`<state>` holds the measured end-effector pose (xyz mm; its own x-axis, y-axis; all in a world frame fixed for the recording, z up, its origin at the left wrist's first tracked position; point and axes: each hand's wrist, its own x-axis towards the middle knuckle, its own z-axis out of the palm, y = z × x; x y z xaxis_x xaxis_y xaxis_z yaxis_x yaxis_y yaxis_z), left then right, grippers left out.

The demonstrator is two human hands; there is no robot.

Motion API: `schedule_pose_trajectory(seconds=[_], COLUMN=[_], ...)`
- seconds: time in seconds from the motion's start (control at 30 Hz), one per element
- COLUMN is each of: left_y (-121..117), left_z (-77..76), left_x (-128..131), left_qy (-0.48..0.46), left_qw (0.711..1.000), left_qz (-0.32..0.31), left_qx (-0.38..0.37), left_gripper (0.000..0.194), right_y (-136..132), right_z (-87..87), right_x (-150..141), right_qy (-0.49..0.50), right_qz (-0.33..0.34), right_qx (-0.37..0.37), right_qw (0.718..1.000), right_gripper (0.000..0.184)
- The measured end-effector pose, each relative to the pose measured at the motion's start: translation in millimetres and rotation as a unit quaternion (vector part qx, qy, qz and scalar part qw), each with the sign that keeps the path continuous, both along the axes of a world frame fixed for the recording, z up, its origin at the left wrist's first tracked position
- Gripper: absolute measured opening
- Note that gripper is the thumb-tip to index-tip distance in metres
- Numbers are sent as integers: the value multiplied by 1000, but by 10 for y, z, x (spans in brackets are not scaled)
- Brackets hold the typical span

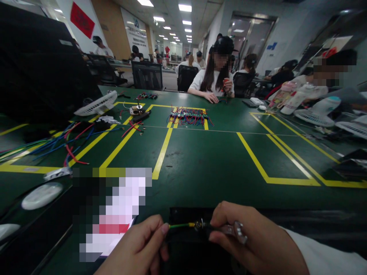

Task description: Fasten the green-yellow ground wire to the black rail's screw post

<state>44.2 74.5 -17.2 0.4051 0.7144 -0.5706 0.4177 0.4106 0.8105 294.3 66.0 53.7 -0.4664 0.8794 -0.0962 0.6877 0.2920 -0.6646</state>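
At the bottom edge of the head view, my left hand (142,248) pinches the end of a short green-and-yellow wire (180,225). The wire ends in a small metal terminal (199,225). My right hand (252,240) grips a tool with a clear handle (233,230), its tip set against that terminal. Both hands hover over a black block (189,252) at the near edge of the green table (200,160).
A blurred-out object (111,214) lies left of my hands. Loose coloured wires (54,145) and a white fan (96,105) sit at the left. A wired board (189,115) lies mid-table. A person (215,76) sits opposite; another is at the right.
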Motion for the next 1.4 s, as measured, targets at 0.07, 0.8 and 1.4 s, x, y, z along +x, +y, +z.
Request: schedule_pose_trajectory(seconds=[0.07, 0.8, 1.4], left_y=[2, -29, -17], left_z=[1, -10, -95], left_x=[-1, 1, -33], left_qy=[2, -6, -19], left_qw=[1000, 1000, 999], left_qz=[-3, 19, 29], left_qx=[-1, 0, 3], left_gripper=[45, 46, 45], right_y=[18, 358, 30], right_z=[-7, 195, -12], right_x=[-12, 53, -24], right_qy=[-11, -17, -7], right_qz=[3, 196, -8], right_qx=[4, 2, 11], right_qw=[1000, 981, 1000], right_gripper=[4, 10, 4])
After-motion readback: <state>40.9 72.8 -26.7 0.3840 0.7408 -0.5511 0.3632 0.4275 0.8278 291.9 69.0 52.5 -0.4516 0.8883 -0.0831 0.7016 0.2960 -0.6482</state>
